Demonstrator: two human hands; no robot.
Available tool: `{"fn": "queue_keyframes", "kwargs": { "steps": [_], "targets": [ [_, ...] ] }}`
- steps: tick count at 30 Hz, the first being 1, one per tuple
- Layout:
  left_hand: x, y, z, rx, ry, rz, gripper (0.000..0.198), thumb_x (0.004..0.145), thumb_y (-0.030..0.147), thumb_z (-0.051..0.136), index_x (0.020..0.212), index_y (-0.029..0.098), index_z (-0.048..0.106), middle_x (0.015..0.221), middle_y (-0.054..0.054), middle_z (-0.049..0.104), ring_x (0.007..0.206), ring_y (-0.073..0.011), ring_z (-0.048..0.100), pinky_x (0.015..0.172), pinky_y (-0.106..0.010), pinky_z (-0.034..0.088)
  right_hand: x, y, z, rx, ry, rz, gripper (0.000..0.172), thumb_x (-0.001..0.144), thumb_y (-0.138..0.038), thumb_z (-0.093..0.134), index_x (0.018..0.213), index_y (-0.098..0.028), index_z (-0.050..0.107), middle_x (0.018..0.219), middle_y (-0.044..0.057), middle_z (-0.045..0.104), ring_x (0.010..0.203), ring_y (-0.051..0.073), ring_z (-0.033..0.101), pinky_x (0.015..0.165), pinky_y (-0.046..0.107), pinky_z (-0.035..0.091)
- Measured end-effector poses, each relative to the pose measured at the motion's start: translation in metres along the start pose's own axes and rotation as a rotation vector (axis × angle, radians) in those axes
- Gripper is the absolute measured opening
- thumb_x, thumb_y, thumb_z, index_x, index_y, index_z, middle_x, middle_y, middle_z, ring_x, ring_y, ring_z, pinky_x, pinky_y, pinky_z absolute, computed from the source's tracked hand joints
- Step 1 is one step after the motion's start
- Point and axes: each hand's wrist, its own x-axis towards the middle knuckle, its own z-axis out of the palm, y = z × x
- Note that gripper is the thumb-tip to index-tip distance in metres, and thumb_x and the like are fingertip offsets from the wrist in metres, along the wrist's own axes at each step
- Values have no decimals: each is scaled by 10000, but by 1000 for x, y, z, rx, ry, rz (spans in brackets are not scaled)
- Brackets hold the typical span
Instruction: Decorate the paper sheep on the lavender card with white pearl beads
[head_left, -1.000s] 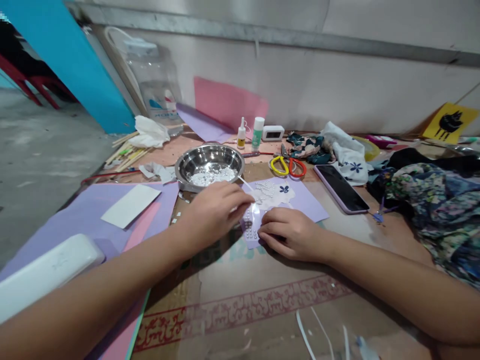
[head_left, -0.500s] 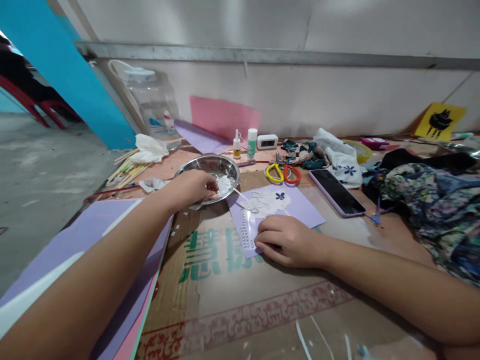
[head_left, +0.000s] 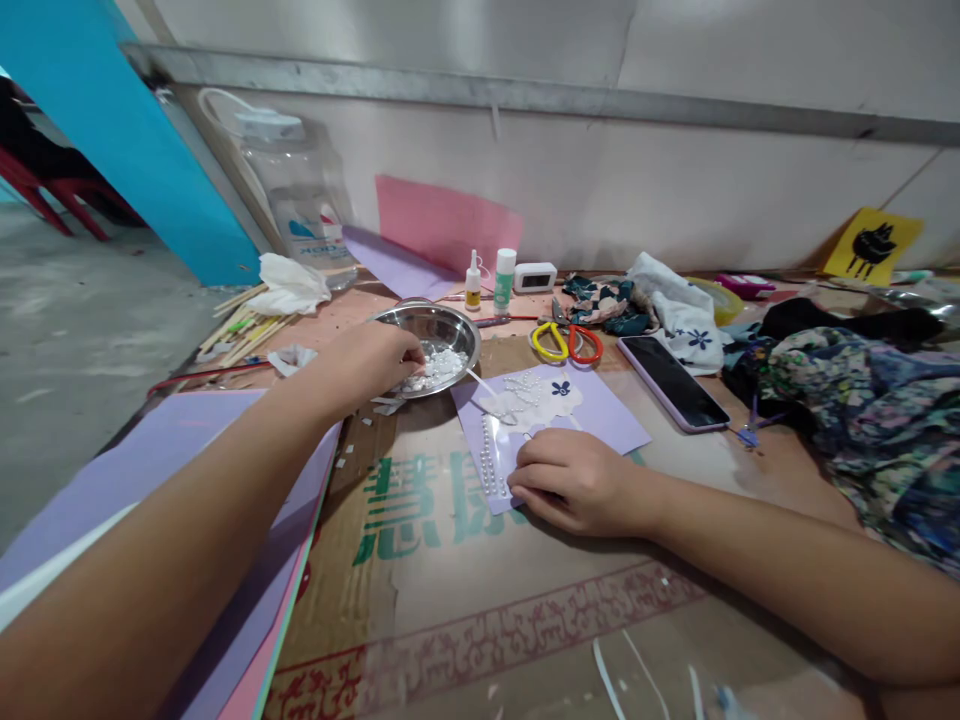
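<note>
Hovering fingers-down inside the metal bowl (head_left: pixel 439 325), the left hand (head_left: pixel 375 360) has its fingertips right among the white bits (head_left: pixel 450 362), fingers curled close together; whether one is pinched, I cannot tell. That bowl sits on the left of the desk (head_left: pixel 787 480), toward the back edge, and the left hand is clearly the nearer one. Now across to the right hand (head_left: pixel 570 480): it rests at the near edge of the purple card (head_left: pixel 607 420), fingers bent, tips just beside the bead sheet (head_left: pixel 491 460); their grip is hidden. Here's the key relation: from the left fingers, the bead sheet lies right and nearer the wearer, its long axis running away from the wearer, roughly along the card's left edge. Between bowl and card, a thin white stick (head_left: pixel 480 382) slants from the rim onto the card, right in that lane. Tight on the far side, with scissors (head_left: pixel 574 342) beyond the card and a phone (head_left: pixel 671 385) close off its right corner; the paper stack (head_left: pixel 150 440) fills the desk's left edge. Plenty of open room nearer the wearer, over the flat cardboard (head_left: pixel 450 600).
</note>
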Motion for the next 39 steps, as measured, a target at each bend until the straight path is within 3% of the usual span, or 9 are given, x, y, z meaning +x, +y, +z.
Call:
{"fn": "queue_keyframes", "kwargs": {
  "steps": [9, 15, 22, 26, 34, 39],
  "targets": [
    [0, -4, 1, 66, 109, 13, 236, 848, 330, 533, 899, 253, 750, 851, -54, 751, 791, -243, 643, 638, -312, 399, 0, 1, 0, 5, -9, -2, 243, 992, -199, 472, 862, -145, 671, 780, 84, 659, 686, 164, 566, 637, 292, 457],
    [0, 1, 1, -50, -158, 29, 188, 795, 343, 590, 835, 249, 748, 816, -33, 752, 708, -212, 640, 621, -290, 380, 0, 1, 1, 12, -8, -2, 256, 995, -202, 464, 865, -139, 675, 785, 86, 662, 693, 165, 566, 638, 290, 459],
    [-2, 8, 3, -5, -131, 15, 158, 804, 305, 601, 693, 225, 679, 723, -48, 713, 653, -205, 606, 600, -293, 339, 0, 1, 0, 6, -14, 2, 262, 996, -203, 465, 865, -134, 680, 791, 86, 661, 697, 162, 563, 647, 289, 453],
    [-2, 8, 4, 37, -148, 20, 155, 803, 268, 575, 723, 220, 698, 744, -55, 719, 663, -206, 608, 595, -294, 336, 0, 1, 0, 12, -19, 0, 267, 995, -199, 464, 860, -127, 683, 784, 90, 661, 696, 169, 562, 636, 294, 452],
    [-6, 5, -12, 47, 66, -7, 228, 804, 288, 550, 861, 205, 754, 805, -57, 725, 694, -183, 587, 599, -273, 347, -1, 2, 1, 7, -16, 3, 260, 1002, -214, 460, 868, -147, 672, 792, 83, 658, 703, 164, 569, 652, 290, 459],
    [-12, 24, -24, -177, 152, 123, 250, 871, 317, 544, 887, 183, 754, 850, -44, 737, 761, -162, 605, 658, -248, 385, -1, 2, 1, 9, -21, 2, 268, 998, -205, 466, 852, -134, 678, 783, 91, 662, 706, 172, 582, 653, 293, 465]
  ]
}}
